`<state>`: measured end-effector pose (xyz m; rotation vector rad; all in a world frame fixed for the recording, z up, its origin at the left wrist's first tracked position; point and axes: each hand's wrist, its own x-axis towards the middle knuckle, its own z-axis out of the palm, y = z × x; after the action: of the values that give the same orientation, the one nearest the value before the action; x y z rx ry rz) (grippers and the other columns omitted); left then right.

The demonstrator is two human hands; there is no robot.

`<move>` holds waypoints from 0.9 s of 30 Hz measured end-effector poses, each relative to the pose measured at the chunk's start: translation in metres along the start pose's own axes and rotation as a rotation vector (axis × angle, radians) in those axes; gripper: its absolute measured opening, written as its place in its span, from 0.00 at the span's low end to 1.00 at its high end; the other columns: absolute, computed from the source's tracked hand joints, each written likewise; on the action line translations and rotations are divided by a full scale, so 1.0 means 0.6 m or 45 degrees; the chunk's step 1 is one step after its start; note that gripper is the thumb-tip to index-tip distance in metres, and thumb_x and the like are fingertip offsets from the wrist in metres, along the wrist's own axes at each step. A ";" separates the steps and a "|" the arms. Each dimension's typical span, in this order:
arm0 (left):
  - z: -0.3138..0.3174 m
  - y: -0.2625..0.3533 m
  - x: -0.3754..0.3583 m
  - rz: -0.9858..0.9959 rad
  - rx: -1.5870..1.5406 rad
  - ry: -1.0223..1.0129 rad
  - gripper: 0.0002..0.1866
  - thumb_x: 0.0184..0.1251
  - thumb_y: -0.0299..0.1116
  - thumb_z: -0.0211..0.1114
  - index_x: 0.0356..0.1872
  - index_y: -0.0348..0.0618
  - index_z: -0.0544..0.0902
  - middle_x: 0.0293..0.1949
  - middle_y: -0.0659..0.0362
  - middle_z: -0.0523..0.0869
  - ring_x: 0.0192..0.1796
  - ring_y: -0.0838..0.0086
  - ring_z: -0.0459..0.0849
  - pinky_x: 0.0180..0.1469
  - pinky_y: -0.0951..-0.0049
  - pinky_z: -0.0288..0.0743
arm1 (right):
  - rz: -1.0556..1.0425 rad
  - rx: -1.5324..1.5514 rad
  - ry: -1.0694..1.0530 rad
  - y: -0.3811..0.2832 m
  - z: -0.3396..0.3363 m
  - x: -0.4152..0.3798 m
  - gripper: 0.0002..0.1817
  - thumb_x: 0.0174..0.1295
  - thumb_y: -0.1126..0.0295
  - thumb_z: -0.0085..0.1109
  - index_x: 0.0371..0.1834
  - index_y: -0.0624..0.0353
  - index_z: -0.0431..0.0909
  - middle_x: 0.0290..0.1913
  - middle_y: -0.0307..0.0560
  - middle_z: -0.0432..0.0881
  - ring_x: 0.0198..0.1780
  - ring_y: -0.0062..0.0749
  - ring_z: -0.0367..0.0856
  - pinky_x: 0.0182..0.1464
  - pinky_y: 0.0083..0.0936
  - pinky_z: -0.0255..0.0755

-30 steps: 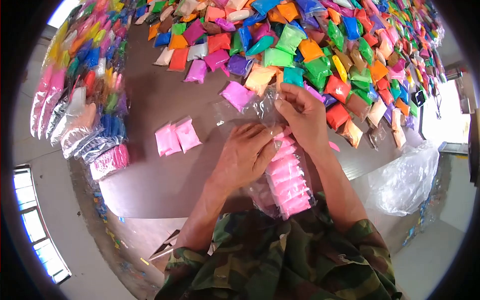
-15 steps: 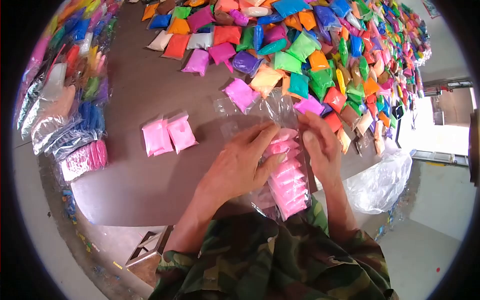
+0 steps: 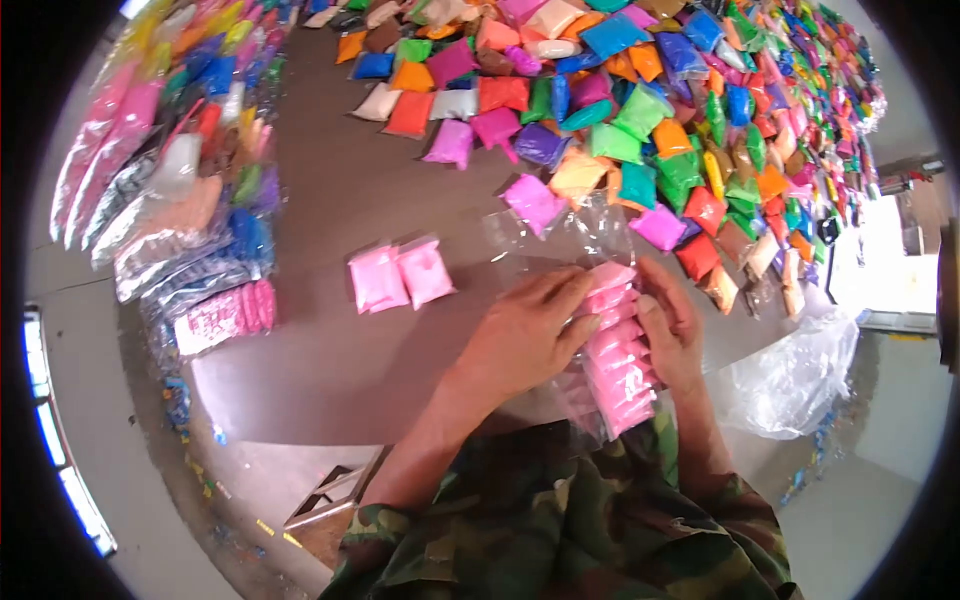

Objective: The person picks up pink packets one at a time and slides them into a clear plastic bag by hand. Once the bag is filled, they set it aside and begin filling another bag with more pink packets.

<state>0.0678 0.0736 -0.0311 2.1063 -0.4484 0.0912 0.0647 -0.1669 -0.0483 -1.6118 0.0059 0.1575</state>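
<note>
A row of several pink packets (image 3: 622, 365) leans in a clear plastic bag (image 3: 605, 225) at the table's front edge, close to my body. My left hand (image 3: 530, 335) curls round the row's left side, its thumb and fingers pressing on the upper packets. Against the right side rests my right hand (image 3: 678, 325), fingers bent and thumb touching the packets. The bag's thin mouth spreads flat beyond my fingers; part of it is hidden under my left hand. Two loose pink packets, a left one (image 3: 378, 280) and a right one (image 3: 425, 270), lie side by side to the left.
A large heap of small coloured packets (image 3: 640, 110) covers the far and right parts of the brown table (image 3: 300, 390). Filled clear bags (image 3: 180, 220) of coloured packets line the left edge. A crumpled clear plastic sheet (image 3: 790, 380) hangs at the right edge.
My right hand has closed in from slightly apart to the right side of the pink row. The head view has turned left, so everything appears further right. The two loose packets stay put.
</note>
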 end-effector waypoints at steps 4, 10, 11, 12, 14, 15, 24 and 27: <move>0.002 0.001 -0.008 0.054 0.190 0.184 0.24 0.73 0.39 0.74 0.64 0.37 0.84 0.61 0.44 0.88 0.62 0.46 0.87 0.64 0.53 0.83 | -0.093 0.024 -0.078 0.015 -0.010 0.007 0.25 0.82 0.73 0.59 0.79 0.66 0.72 0.66 0.47 0.83 0.57 0.23 0.83 0.60 0.22 0.78; -0.113 -0.012 -0.039 -0.150 0.845 0.340 0.24 0.64 0.34 0.76 0.61 0.38 0.87 0.61 0.47 0.88 0.65 0.51 0.85 0.71 0.51 0.75 | -0.107 0.182 -0.079 0.026 -0.013 0.010 0.24 0.81 0.73 0.60 0.77 0.64 0.74 0.63 0.45 0.83 0.52 0.21 0.83 0.51 0.21 0.82; -0.133 -0.015 -0.039 -0.205 0.974 0.321 0.25 0.62 0.33 0.76 0.61 0.38 0.86 0.61 0.47 0.89 0.66 0.52 0.84 0.73 0.51 0.72 | -0.122 0.189 -0.071 0.027 -0.013 0.009 0.24 0.81 0.73 0.60 0.77 0.64 0.74 0.63 0.45 0.83 0.51 0.21 0.84 0.49 0.20 0.82; -0.147 -0.023 -0.039 -0.189 1.022 0.285 0.26 0.61 0.33 0.76 0.61 0.38 0.86 0.61 0.47 0.88 0.66 0.51 0.84 0.73 0.50 0.71 | -0.130 0.174 -0.079 0.026 -0.014 0.009 0.24 0.81 0.73 0.60 0.77 0.63 0.74 0.63 0.45 0.83 0.50 0.21 0.84 0.48 0.20 0.83; -0.165 -0.048 -0.040 -0.154 1.120 0.206 0.28 0.59 0.34 0.77 0.62 0.39 0.86 0.61 0.47 0.88 0.66 0.51 0.84 0.74 0.50 0.70 | -0.143 0.150 -0.090 0.024 -0.014 0.007 0.24 0.80 0.73 0.61 0.77 0.62 0.74 0.62 0.45 0.83 0.48 0.21 0.85 0.44 0.19 0.84; -0.170 -0.056 -0.039 -0.166 1.094 0.146 0.28 0.58 0.33 0.77 0.62 0.40 0.86 0.61 0.48 0.88 0.66 0.51 0.84 0.74 0.50 0.69 | -0.119 0.179 -0.075 0.022 -0.012 0.006 0.23 0.80 0.73 0.61 0.76 0.62 0.75 0.62 0.46 0.83 0.46 0.20 0.86 0.41 0.19 0.84; -0.179 -0.001 -0.023 -0.271 0.881 -0.091 0.25 0.53 0.28 0.80 0.55 0.41 0.86 0.52 0.49 0.89 0.55 0.51 0.86 0.63 0.56 0.79 | -0.186 0.225 -0.032 0.031 -0.011 0.008 0.21 0.78 0.74 0.63 0.71 0.66 0.78 0.60 0.47 0.82 0.46 0.21 0.86 0.41 0.20 0.84; -0.174 0.026 -0.028 -0.238 0.705 0.015 0.19 0.54 0.24 0.81 0.47 0.41 0.87 0.46 0.53 0.90 0.43 0.63 0.88 0.48 0.65 0.83 | -0.201 0.239 -0.019 0.036 -0.012 0.016 0.20 0.78 0.74 0.63 0.71 0.66 0.79 0.59 0.48 0.82 0.45 0.21 0.86 0.41 0.21 0.84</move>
<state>0.0581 0.1574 0.0349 2.6796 -0.2299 0.1298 0.0728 -0.1744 -0.0705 -1.4169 -0.1149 0.0453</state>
